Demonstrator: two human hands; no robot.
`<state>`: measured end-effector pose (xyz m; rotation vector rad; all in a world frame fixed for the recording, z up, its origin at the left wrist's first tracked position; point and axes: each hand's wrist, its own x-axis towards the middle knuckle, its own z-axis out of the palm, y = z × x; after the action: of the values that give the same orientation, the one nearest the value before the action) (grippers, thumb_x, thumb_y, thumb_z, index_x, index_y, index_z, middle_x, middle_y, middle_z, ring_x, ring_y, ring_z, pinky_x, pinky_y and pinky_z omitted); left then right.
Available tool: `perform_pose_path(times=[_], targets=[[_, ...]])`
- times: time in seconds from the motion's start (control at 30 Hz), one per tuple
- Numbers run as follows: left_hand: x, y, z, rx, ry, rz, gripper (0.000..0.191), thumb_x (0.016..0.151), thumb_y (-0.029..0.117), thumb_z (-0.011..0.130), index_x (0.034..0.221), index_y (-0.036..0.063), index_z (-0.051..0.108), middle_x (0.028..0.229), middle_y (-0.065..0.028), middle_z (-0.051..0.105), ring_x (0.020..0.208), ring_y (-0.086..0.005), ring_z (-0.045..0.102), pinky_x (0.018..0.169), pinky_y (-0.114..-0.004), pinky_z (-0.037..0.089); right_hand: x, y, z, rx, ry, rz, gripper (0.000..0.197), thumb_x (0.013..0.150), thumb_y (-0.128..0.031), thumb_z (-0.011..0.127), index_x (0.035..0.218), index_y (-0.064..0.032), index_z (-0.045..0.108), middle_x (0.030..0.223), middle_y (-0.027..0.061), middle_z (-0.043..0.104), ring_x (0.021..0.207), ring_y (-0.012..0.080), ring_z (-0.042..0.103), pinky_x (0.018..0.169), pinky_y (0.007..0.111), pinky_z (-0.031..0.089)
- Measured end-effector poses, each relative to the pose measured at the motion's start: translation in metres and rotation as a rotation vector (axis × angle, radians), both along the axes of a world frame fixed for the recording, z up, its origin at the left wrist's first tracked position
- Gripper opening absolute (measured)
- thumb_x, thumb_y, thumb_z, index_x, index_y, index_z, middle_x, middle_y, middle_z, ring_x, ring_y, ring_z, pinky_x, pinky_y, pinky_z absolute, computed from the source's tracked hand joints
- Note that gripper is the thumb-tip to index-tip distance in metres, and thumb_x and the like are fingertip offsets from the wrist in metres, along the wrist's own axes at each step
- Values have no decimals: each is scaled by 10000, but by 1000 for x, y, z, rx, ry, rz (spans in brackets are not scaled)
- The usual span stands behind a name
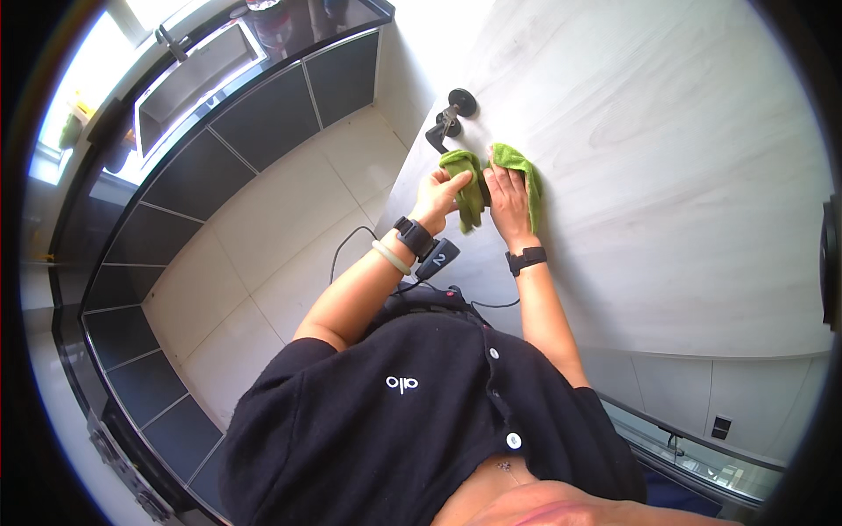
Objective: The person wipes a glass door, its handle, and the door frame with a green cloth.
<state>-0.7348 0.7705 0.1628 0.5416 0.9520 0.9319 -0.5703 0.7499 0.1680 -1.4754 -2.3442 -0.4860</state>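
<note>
My left hand [437,197] grips a bunched green cloth [468,200], its loose end hanging below the thumb. To its right, my right hand [510,200] lies over another stretch of green cloth [516,158], pressing it against a pale wood-grain door [644,197]. Whether these are two cloths or one, I cannot tell. A dark part shows between the hands, mostly hidden. Just above them on the door is a black lever handle [437,137]. Keys [449,118] hang by the round black lock plate [462,102].
At left, dark base cabinets [230,151] curve under a black countertop [289,49] with a steel sink [204,79] and faucet [172,45]. Pale floor tiles [263,243] lie between cabinets and door. A black cable [342,246] loops near my left forearm.
</note>
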Motion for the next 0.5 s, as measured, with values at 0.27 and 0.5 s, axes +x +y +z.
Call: perform_pose_path(times=[0.27,0.5], targets=[[-12,57,-22,108,160,180,238,861,239,686,934,31,595,879,-49,636,740,-144,637,630,-313,568,3,0,-9,1,5,-13,324,860,-46,472,1177,-50,537,1345,68,480,1237,242,441,1041,347,369],[7,34,-11,59,-17,215,247,899,241,633,973,10,585,872,-68,641,715,-141,632,581,-285,534,4,0,-12,6,21,-13,326,864,-47,472,1183,-53,536,1343,63,478,1241,236,437,1039,342,370]])
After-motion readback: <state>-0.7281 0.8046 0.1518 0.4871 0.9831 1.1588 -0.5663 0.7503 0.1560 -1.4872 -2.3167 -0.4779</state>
